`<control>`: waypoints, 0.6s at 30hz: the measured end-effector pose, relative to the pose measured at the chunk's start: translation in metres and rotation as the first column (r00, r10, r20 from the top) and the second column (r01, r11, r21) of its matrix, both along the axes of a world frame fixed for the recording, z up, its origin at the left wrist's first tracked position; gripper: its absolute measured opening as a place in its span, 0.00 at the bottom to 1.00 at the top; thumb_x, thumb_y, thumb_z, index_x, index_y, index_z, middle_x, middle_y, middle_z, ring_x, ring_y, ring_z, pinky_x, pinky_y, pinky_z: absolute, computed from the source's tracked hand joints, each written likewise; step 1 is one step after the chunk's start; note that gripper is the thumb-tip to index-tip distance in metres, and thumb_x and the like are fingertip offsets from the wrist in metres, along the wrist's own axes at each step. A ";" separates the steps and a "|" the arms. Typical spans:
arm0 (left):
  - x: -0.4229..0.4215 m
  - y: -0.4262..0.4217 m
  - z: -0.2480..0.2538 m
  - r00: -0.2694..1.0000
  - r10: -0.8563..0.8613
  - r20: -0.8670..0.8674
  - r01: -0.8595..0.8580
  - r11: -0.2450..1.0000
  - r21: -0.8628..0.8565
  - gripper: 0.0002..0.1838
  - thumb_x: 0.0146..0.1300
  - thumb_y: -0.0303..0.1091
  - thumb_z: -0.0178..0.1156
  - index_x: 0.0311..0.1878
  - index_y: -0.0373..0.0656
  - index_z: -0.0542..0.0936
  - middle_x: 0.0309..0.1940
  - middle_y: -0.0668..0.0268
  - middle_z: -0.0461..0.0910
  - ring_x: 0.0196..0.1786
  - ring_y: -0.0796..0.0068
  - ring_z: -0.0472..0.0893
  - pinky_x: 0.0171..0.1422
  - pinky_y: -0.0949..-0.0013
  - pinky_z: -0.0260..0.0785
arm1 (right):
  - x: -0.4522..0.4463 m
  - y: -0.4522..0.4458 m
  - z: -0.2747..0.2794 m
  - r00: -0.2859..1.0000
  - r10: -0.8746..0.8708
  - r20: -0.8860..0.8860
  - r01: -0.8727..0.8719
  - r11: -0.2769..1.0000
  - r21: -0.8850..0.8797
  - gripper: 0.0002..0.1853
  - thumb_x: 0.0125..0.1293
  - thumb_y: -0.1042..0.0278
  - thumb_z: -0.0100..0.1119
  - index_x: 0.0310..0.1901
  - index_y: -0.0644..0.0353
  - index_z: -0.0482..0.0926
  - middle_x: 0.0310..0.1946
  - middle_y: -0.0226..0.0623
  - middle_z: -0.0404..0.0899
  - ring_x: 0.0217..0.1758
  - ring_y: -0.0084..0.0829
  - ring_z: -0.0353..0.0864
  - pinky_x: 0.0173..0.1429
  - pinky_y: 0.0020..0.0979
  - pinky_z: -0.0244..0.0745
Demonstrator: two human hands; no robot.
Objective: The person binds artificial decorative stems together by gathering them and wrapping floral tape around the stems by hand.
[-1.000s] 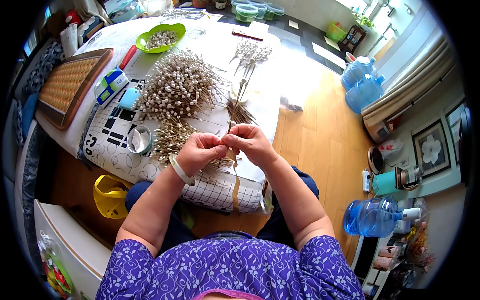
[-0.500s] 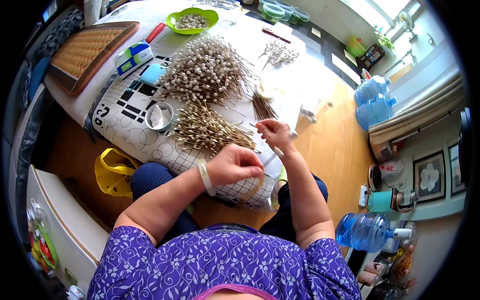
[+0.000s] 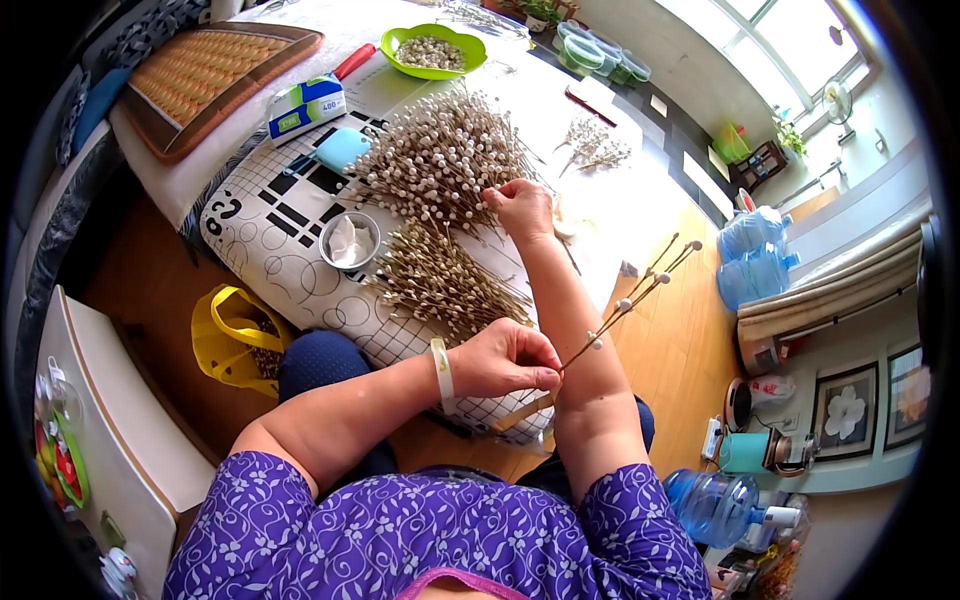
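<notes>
My left hand, with a pale bracelet at its wrist, is closed in a pinch on a thin brown branch that carries a few whitish buds. The branch slants up to the right, across my right forearm. A tan strip hangs just below this hand. Farther forward, my right hand has its fingers pinched at the right edge of a large bunch of white-budded stems; whatever lies between the fingertips is too small to make out. A second bunch with smaller buds lies nearer me.
A white cup with white tissue, a blue box, a tissue pack and a green bowl of loose buds stand on the table. Small sprigs lie at the back right. A yellow bag is at the lower left.
My right hand has moved forward to the large bunch. The budded branch now shows clearly in my left hand, which has shifted slightly right and down. The view has turned a little.
</notes>
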State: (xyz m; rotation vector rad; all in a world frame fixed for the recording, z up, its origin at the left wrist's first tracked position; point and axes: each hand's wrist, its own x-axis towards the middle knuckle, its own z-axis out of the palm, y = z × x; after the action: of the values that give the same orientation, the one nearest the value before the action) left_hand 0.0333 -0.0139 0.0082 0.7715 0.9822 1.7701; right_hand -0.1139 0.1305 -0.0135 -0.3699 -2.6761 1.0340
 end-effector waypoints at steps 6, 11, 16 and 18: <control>-0.001 -0.003 0.004 1.000 0.006 -0.010 -0.005 1.000 0.024 0.05 0.56 0.24 0.60 0.35 0.35 0.78 0.31 0.68 0.79 0.35 0.84 0.76 0.41 0.79 0.70 | -0.008 0.011 -0.003 0.998 0.066 -0.013 -0.067 0.980 -0.185 0.12 0.49 0.60 0.63 0.27 0.61 0.81 0.21 0.40 0.79 0.24 0.30 0.79 0.37 0.31 0.74; 0.002 -0.002 0.005 1.000 0.010 -0.003 -0.010 1.000 0.015 0.05 0.55 0.24 0.61 0.35 0.35 0.78 0.30 0.68 0.79 0.35 0.85 0.76 0.41 0.79 0.69 | 0.015 -0.012 0.035 0.987 0.113 0.114 -0.125 0.986 0.107 0.11 0.56 0.61 0.61 0.28 0.62 0.81 0.22 0.38 0.80 0.22 0.26 0.76 0.33 0.30 0.73; 0.000 -0.003 0.007 1.000 0.013 -0.025 -0.013 1.000 0.024 0.05 0.55 0.24 0.60 0.35 0.35 0.78 0.30 0.69 0.79 0.34 0.85 0.76 0.40 0.79 0.69 | -0.001 0.036 0.017 0.996 -0.061 -0.060 0.057 0.996 -0.070 0.07 0.56 0.65 0.58 0.31 0.58 0.81 0.27 0.40 0.80 0.29 0.32 0.79 0.39 0.31 0.73; -0.002 -0.001 0.009 1.000 0.010 -0.019 -0.010 1.000 0.019 0.05 0.56 0.24 0.60 0.35 0.35 0.78 0.30 0.69 0.79 0.34 0.85 0.76 0.40 0.79 0.69 | -0.005 0.035 0.022 0.999 -0.006 -0.041 0.011 0.992 0.124 0.09 0.55 0.62 0.59 0.31 0.58 0.81 0.29 0.43 0.80 0.32 0.38 0.79 0.43 0.32 0.72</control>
State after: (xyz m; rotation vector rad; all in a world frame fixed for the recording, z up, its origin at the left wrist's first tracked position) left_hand 0.0310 -0.0147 0.0169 0.7978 0.9842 1.7865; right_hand -0.1192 0.1653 0.0084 -0.3313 -2.6835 0.8583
